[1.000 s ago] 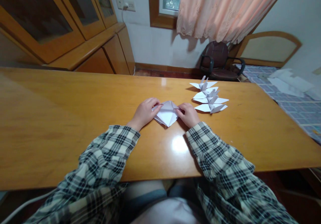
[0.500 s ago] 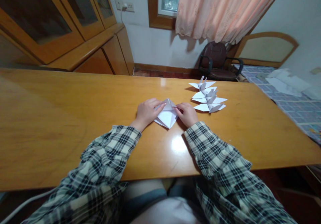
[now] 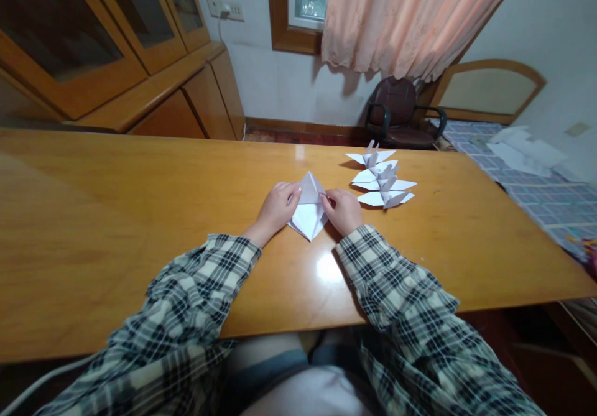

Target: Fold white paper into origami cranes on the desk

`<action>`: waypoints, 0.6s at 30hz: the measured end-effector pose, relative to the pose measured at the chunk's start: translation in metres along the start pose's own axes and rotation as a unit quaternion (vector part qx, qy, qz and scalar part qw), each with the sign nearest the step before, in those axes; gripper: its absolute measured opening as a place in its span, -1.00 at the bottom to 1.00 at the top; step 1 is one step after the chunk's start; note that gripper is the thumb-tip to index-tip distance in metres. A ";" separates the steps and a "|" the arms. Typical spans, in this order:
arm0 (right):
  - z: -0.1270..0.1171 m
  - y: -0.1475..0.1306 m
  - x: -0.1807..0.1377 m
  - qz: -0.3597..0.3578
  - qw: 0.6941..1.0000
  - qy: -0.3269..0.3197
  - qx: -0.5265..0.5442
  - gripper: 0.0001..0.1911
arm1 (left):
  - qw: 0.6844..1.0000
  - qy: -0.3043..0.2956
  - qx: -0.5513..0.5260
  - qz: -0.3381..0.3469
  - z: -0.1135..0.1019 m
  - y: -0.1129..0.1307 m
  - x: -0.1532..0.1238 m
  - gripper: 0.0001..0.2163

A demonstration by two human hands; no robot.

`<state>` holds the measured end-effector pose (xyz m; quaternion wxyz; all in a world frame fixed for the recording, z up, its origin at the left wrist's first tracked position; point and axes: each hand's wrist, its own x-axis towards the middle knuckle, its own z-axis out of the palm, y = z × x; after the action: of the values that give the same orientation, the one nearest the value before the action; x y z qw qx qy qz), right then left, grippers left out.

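Note:
A white sheet of origami paper point(image 3: 308, 216), folded into a diamond shape, lies on the table between my hands. Its upper flap stands raised, with the tip pointing away from me. My left hand point(image 3: 278, 206) pinches the left edge of the paper between thumb and fingers. On the opposite edge, my right hand point(image 3: 343, 209) grips the paper with thumb and forefinger; its other fingers are curled in. Beyond my right hand, several finished white paper cranes point(image 3: 386, 198) stand in a row with their wings spread.
The wooden table point(image 3: 140, 229) runs wide to both sides. Behind it stand a cabinet point(image 3: 153, 102) at the left and a brown office chair point(image 3: 396, 111). At the right is a bed point(image 3: 536, 198) with a checked cover and white sheets of paper point(image 3: 525, 152).
The upper flap of the paper has been lifted further, and its tip now reaches farther from me. Both hands keep their hold at the sides. The view has shifted slightly.

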<state>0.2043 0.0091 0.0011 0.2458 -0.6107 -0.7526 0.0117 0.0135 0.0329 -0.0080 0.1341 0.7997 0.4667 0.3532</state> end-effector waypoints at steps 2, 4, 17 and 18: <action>0.000 -0.004 0.001 0.007 1.000 0.001 0.000 -0.69 | 1.000 -0.004 -0.004 -0.009 0.002 -0.002 0.000 -0.69; 0.000 -0.009 0.002 0.020 1.000 0.001 0.001 -0.71 | 1.000 -0.002 -0.007 -0.021 0.004 -0.004 -0.001 -0.66; 0.006 -0.017 0.002 0.027 0.992 -0.032 0.118 -0.67 | 0.998 -0.005 -0.037 -0.044 0.008 -0.009 -0.004 -0.62; 0.005 -0.017 0.002 0.023 0.991 -0.031 0.125 -0.67 | 0.998 -0.005 -0.036 -0.047 0.008 -0.009 -0.004 -0.62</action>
<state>0.1867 0.0078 0.0021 0.2961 -0.5920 -0.7382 0.1302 0.0118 0.0354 -0.0199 0.1818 0.7729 0.4902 0.3596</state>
